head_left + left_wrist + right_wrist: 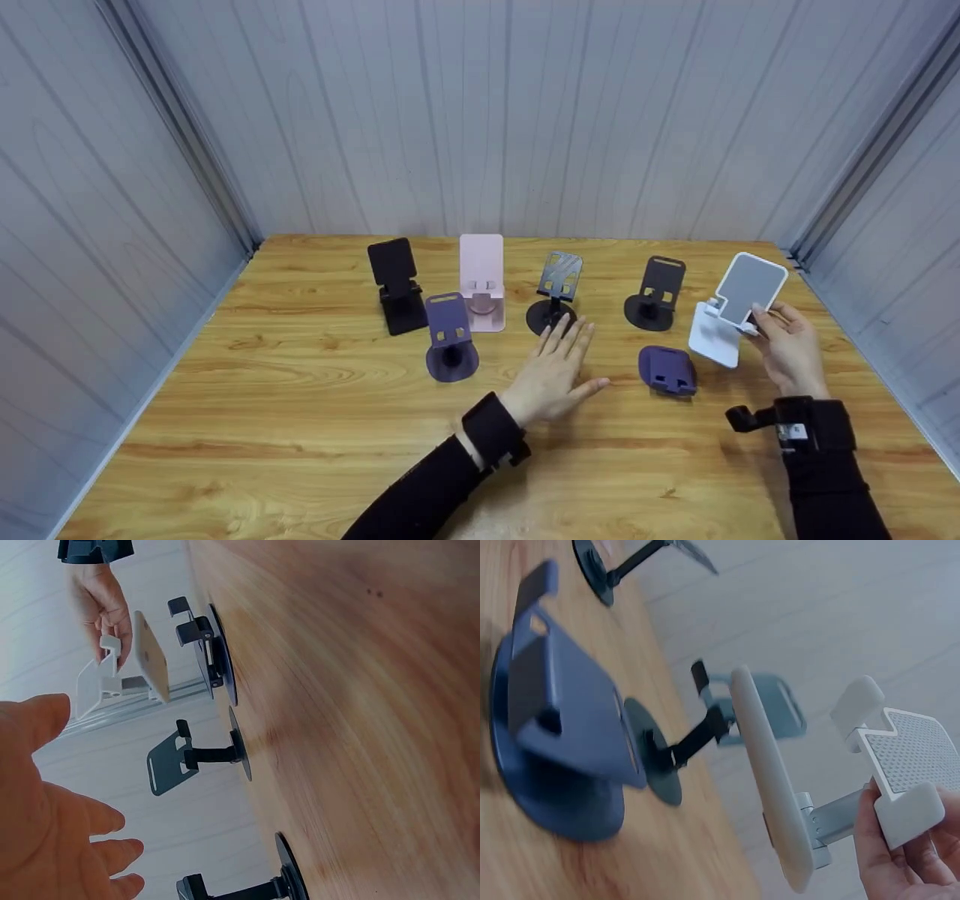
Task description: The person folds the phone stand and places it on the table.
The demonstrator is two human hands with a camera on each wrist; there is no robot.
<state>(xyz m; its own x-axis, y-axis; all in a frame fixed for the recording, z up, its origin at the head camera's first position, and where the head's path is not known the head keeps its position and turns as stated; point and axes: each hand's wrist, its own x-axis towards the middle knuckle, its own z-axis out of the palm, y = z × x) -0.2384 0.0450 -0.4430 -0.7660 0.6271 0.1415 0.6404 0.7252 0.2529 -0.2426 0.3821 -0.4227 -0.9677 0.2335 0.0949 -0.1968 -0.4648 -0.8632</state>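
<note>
My right hand (pixel 793 349) pinches a white phone stand (pixel 721 335) by the lower edge of its grey-padded holder plate. In the right wrist view the stand's base (pixel 772 780) is raised over the table, with thumb and fingers at the holder's lip. My left hand (pixel 551 375) is spread with straight fingers, palm down, its fingertips overlapping the round base of a black-and-grey phone stand (pixel 561 276). Nothing is held in it. A folded purple phone stand (pixel 667 370) lies just left of the white one, and a dark grey phone stand (pixel 661 289) stands behind it.
Left of my left hand stand an upright purple phone stand (pixel 450 330), a pink one (pixel 481 270) and a black one (pixel 395 281). The wooden table (pixel 285 435) is enclosed by pale panelled walls (pixel 465 120) at the back and both sides.
</note>
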